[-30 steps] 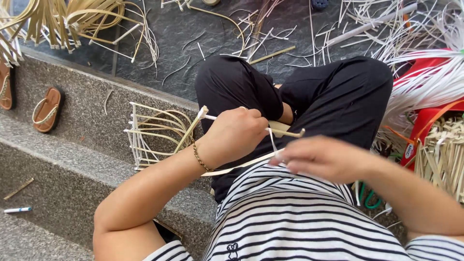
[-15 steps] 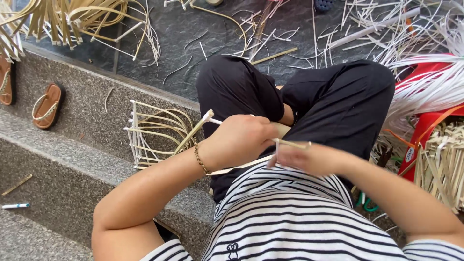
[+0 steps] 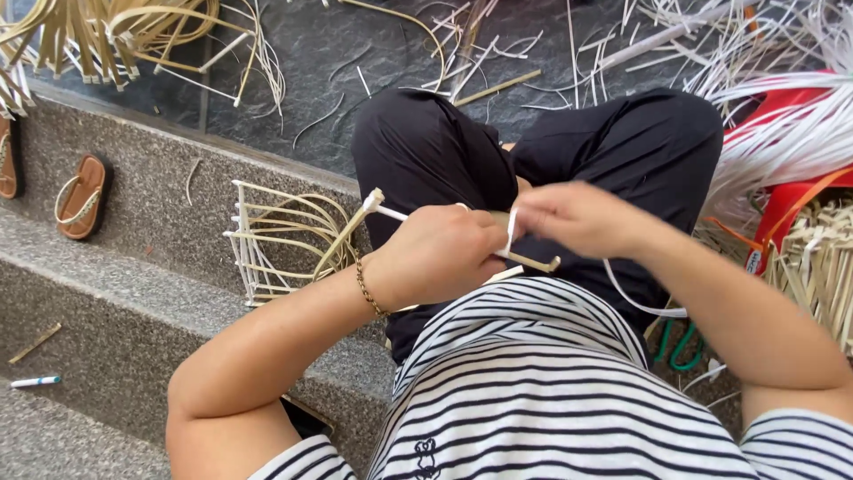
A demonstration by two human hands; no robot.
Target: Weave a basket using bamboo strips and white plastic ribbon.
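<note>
Over our lap, our left hand [image 3: 440, 253] grips the bamboo stick [image 3: 524, 258]; our right hand [image 3: 577, 218] pinches the white strip [image 3: 509, 233] wrapping it. The strip looks light and pliant; we judge it best held close to the wrap.

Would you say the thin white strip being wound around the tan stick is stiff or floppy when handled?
Probably floppy: the thin white strip droops in a loose curve below the right hand. Likely light, since it hangs unsupported. The tan stick stays straight, so seems stiffer.
</note>
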